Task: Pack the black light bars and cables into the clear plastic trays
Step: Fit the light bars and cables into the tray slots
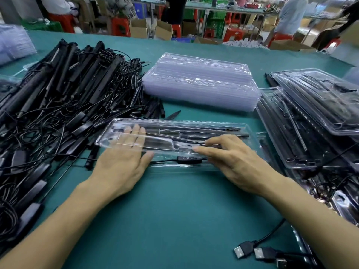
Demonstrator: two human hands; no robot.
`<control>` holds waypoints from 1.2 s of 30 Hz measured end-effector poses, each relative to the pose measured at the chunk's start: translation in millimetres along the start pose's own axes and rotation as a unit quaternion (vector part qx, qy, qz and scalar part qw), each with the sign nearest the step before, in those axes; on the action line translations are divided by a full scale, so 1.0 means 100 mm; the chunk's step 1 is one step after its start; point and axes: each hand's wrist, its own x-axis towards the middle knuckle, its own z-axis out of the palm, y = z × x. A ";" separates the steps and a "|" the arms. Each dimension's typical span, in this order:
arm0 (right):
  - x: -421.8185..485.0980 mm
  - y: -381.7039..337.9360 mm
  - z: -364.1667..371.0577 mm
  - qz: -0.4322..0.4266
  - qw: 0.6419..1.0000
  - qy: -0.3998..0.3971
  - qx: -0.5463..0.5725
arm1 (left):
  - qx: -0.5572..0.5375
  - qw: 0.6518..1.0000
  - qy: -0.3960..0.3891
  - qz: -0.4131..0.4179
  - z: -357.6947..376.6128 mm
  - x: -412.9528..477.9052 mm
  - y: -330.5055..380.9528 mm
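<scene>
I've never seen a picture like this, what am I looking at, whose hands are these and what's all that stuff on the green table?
There is no machine here: this is one picture from a camera worn on a person's head, looking down at their own bare hands. The left hand lies flat, its fingers showing through the clear tray; the right hand rests its fingers on that tray, which already holds black parts. On the green table, a tangled pile of black light bars and cables lies to the left, a stack of empty trays behind, filled trays to the right, and USB plugs near the bottom.
</scene>
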 end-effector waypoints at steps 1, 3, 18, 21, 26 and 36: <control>0.00 -0.02 0.01 0.004 1.000 -0.006 0.000 | -0.022 1.000 -0.001 0.010 0.01 -0.01 -0.03; 0.01 -0.03 0.03 0.013 1.000 -0.012 -0.002 | -0.054 0.997 0.016 0.047 0.01 -0.03 -0.08; 0.01 -0.30 0.11 0.105 0.991 -0.043 -0.068 | -0.055 0.882 0.330 0.331 -0.22 -0.17 0.31; 0.00 -0.34 0.11 0.115 0.990 -0.054 -0.068 | -0.046 0.930 0.260 0.258 -0.23 0.01 0.43; 0.09 -0.45 0.09 0.150 0.981 -0.071 -0.103 | -0.131 0.937 0.214 0.241 -0.05 0.15 0.44; 0.28 -0.52 0.04 0.111 0.978 -0.100 -0.143 | -0.163 0.938 0.217 0.217 -0.02 0.13 0.46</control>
